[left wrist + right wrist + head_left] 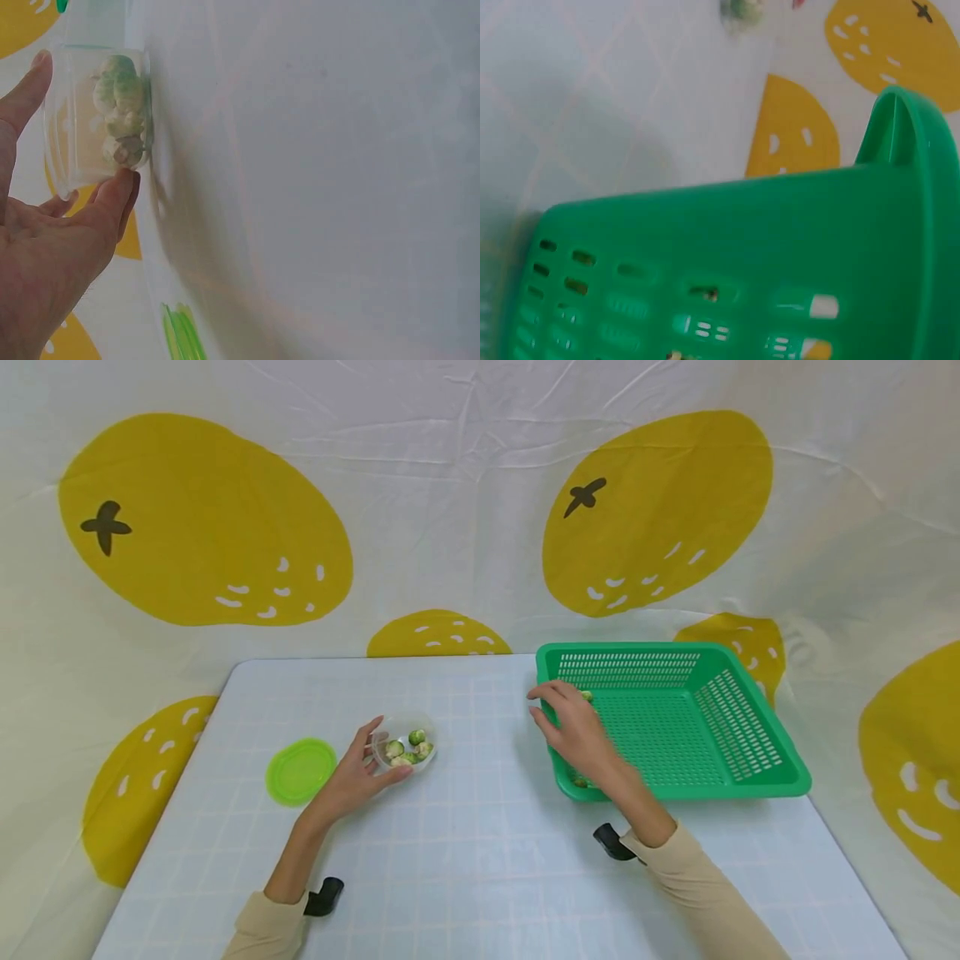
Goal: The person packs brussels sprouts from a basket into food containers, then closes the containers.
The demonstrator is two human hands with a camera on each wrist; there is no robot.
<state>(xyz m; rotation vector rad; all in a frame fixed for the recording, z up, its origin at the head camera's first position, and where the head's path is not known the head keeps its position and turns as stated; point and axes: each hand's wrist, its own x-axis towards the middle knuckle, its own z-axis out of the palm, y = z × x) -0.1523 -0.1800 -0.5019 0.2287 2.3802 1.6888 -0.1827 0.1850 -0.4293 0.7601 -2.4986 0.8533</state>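
My left hand (pixel 357 777) holds a small clear plastic container (pixel 396 727) at its side, thumb at the near edge and fingers around the far left. Several green-and-white Brussels sprouts (pixel 416 737) lie inside; the left wrist view shows the same sprouts (pixel 120 97) through the wall. Over the left rim of a green plastic basket (pixel 765 731) is my right hand (pixel 579 735), its thumb and fingers apart, with nothing visible between them. A few sprouts (pixel 581 781) show along the basket's left side, partly hidden by that hand. The right wrist view shows the basket wall (pixel 705 225) but no hand.
A bright green round lid (pixel 300 772) lies on the table left of the container. The table (pixel 480 860) has a pale checked cover. Behind it hangs a white cloth (pixel 450 527) with large yellow fruit prints.
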